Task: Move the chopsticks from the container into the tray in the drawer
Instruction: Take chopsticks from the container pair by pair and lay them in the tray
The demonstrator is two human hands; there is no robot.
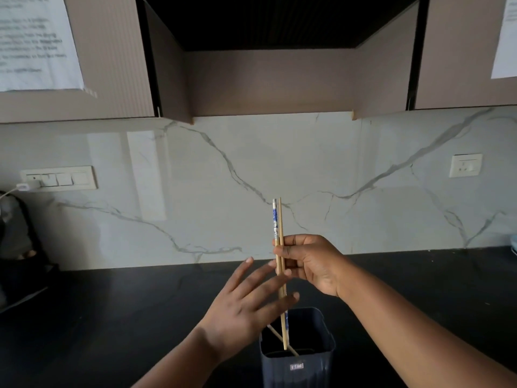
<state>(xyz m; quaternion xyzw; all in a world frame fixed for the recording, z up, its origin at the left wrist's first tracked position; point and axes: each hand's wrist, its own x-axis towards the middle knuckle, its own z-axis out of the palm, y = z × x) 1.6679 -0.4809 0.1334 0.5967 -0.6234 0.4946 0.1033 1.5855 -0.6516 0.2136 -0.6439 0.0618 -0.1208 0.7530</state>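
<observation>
My right hand [310, 263] pinches two chopsticks [278, 228] upright: one plain wood, one with a blue and white patterned top. Their lower tips hang inside the mouth of the dark blue square container [298, 359], which stands on the black counter at the bottom centre. Another chopstick [275, 336] leans slanted inside the container. My left hand [247, 302] is spread flat with its fingers apart, just left of the held chopsticks and above the container's left rim, holding nothing. No drawer or tray is in view.
The black counter [126, 317] runs to a marble backsplash [195, 191] with a switch plate [60, 178] at left and a socket [465, 165] at right. Brown wall cabinets [112, 65] hang overhead. A dark appliance [16, 247] sits at the far left.
</observation>
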